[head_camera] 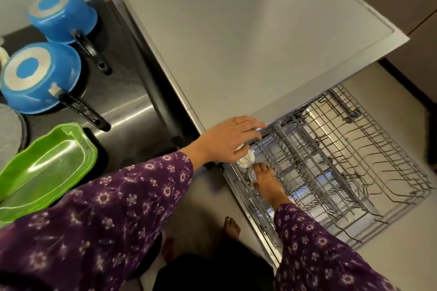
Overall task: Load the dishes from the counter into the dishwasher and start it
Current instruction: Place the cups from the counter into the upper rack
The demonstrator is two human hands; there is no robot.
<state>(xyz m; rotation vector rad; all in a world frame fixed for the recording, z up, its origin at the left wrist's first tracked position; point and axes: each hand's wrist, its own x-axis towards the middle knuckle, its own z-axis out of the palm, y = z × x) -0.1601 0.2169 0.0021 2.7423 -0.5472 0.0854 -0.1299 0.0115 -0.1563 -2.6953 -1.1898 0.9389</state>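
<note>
The dishwasher's wire rack (343, 149) is pulled out, and most of it holds nothing. My left hand (227, 139) reaches over the rack's near-left corner and grips a small white cup-like item (246, 160) under the palm. My right hand (267, 182) is lower, inside the rack, with its fingertips on a clear round glass item (250, 175) just below the white one. Whether it grips that item is unclear. On the dark steel counter (127, 92) to the left two blue pots (62, 15) (40, 78) lie upside down, with a green tray (45, 168) in front of them.
The dishwasher's grey top (248, 42) fills the middle of the view. A grey round plate (9, 130) shows at the left edge. My bare feet (233, 227) stand on the floor beside the open door's steel edge (255, 227).
</note>
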